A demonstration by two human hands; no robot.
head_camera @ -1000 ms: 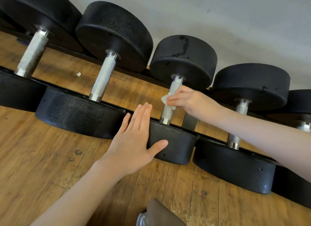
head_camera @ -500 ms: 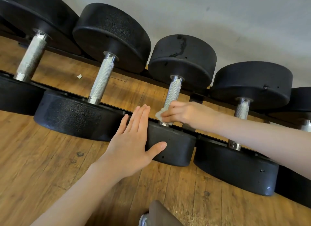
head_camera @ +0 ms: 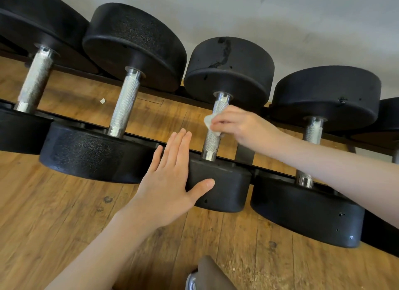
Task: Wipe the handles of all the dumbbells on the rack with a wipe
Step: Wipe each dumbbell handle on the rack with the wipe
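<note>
Several black dumbbells with knurled silver handles lie across a low black rack [head_camera: 278, 174]. My right hand [head_camera: 241, 123] pinches a small white wipe [head_camera: 209, 121] around the upper middle of the third dumbbell's handle [head_camera: 212, 142]. My left hand [head_camera: 170, 179] lies flat with straight fingers against the near head [head_camera: 224, 186] of that same dumbbell, thumb spread across its face. To the left are two more handles [head_camera: 125, 104] [head_camera: 34, 82]; to the right another handle [head_camera: 312, 134], partly crossed by my right forearm.
The rack stands on a wooden plank floor [head_camera: 54, 214] against a pale wall [head_camera: 280, 20]. A small white scrap [head_camera: 102, 100] lies on the floor under the rack. A brown trouser leg and shoe tip [head_camera: 207, 274] show at the bottom edge.
My right hand with the wipe slid down to the bottom of the third handle, then back up to its upper middle. My left hand stayed on the near head.
</note>
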